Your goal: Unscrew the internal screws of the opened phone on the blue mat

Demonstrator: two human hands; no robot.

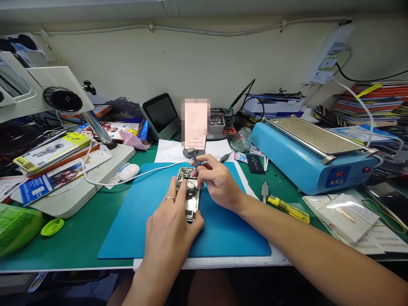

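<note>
An opened phone [191, 190] lies on the blue mat [127, 221], its inner parts showing. Over its left side and lower end rests my left hand [168, 216], with a ring on one finger; its fingers hold the phone against the mat. My right hand [219, 180] pinches a small dark screwdriver [195, 158] above the upper right part of the phone. The tip of the screwdriver is hidden by the fingers.
Beyond the mat a lit phone [195, 127] stands upright on a holder. Right of it are a glass jar [241, 139], a blue heating machine [306, 161] and a yellow screwdriver [288, 208]. A white microscope stand [86, 178] and a mouse [128, 171] are at left.
</note>
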